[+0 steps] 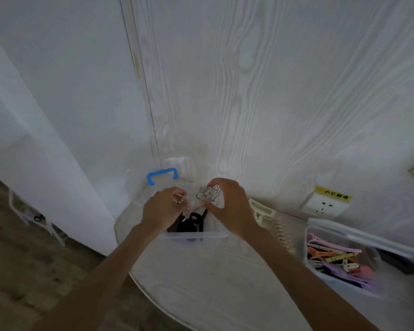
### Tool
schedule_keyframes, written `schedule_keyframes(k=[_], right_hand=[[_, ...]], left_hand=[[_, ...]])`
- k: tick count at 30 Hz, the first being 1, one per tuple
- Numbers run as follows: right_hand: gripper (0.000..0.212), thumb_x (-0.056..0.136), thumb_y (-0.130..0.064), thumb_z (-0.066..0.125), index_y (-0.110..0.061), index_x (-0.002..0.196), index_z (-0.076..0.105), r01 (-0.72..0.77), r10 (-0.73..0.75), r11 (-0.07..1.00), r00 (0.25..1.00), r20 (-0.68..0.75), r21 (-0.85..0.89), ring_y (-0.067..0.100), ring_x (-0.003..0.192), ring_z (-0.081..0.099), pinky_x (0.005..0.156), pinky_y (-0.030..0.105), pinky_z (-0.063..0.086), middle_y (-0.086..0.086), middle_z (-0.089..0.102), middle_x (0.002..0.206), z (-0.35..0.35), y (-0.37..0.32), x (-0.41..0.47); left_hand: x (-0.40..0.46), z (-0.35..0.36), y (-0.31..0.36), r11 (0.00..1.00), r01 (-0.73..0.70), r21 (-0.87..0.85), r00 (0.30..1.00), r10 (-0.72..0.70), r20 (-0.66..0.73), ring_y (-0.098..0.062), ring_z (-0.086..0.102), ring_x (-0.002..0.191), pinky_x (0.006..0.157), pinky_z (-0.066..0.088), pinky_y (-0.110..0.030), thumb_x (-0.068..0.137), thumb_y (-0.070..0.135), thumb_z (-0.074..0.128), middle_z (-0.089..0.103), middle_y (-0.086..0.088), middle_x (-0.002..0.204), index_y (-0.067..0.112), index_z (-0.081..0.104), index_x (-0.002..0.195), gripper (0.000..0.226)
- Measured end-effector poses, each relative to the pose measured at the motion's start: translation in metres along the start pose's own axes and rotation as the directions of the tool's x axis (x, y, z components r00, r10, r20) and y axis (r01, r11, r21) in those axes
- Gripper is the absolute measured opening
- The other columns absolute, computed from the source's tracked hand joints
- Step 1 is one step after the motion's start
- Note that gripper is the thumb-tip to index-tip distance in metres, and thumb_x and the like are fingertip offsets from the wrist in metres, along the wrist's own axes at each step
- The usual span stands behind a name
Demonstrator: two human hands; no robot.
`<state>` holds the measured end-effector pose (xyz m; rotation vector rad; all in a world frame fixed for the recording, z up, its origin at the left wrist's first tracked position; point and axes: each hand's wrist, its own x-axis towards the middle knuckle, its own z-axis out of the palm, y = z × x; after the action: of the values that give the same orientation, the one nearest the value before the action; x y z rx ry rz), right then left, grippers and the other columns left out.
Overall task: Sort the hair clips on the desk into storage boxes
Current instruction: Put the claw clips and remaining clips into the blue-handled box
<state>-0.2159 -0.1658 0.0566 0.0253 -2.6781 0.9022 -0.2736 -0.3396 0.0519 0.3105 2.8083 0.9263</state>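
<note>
Silver butterfly clip [208, 193] pinched by right hand [227, 206] above clear box [194, 235].

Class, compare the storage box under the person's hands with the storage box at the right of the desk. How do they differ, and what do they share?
The middle box holds mostly black clips; the right box holds pink, purple, orange and yellow ones. The middle box has a blue handle behind it; the right box shows none. Both hands work above the middle box; none is near the right box. Both are clear plastic.

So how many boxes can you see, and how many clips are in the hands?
Clear boxes on the desk: 2 (middle box, right box)
Box on the floor: 1
Butterfly clip in the right hand: 1
Small clip in the left hand: 1
Total: 5
</note>
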Motion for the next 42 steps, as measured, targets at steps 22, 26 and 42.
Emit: schedule_keyframes(k=[22, 26, 42], right_hand=[[0.021, 0.084, -0.007, 0.054, -0.016, 0.095, 0.07, -0.255, 0.199, 0.948, 0.942, -0.272, -0.189, 0.019, 0.101, 0.061, 0.079, 0.02, 0.038, 0.003, 0.07, 0.103, -0.027, 0.062, -0.127], [0.041, 0.085, -0.008, 0.05, -0.011, 0.126, 0.049, -0.444, 0.401, 0.802, 0.896, -0.191, -0.4, 0.031, 0.124, 0.046, 0.101, 0.035, 0.037, 0.015, 0.052, 0.13, -0.016, 0.069, -0.147], [0.043, 0.091, -0.002, 0.04, 0.0, 0.132, 0.029, -0.32, 0.313, 0.631, 0.939, -0.146, -0.707, 0.033, 0.114, 0.054, 0.087, 0.041, 0.045, 0.017, 0.047, 0.128, 0.007, 0.11, -0.128]], left_hand=[[-0.058, 0.008, 0.004, 0.888, -0.448, 0.099, 0.879, 0.458, -0.134, -0.02, 0.062, 0.104, 0.088, 0.047, -0.032, 0.089, 0.031, 0.053, 0.068, 0.002, 0.112, 0.023, 0.069, 0.107, 0.025], [-0.087, 0.031, 0.028, 0.831, -0.555, 0.018, 0.818, 0.55, -0.169, -0.018, 0.064, 0.1, 0.093, 0.05, -0.039, 0.087, 0.016, 0.053, 0.07, 0.001, 0.107, 0.024, 0.067, 0.107, 0.025], [-0.007, 0.185, 0.099, 0.579, -0.498, 0.646, 0.84, 0.507, 0.193, -0.032, 0.033, 0.134, 0.104, 0.036, -0.041, 0.09, 0.006, 0.045, 0.031, -0.018, 0.144, 0.002, 0.025, 0.14, 0.054]])
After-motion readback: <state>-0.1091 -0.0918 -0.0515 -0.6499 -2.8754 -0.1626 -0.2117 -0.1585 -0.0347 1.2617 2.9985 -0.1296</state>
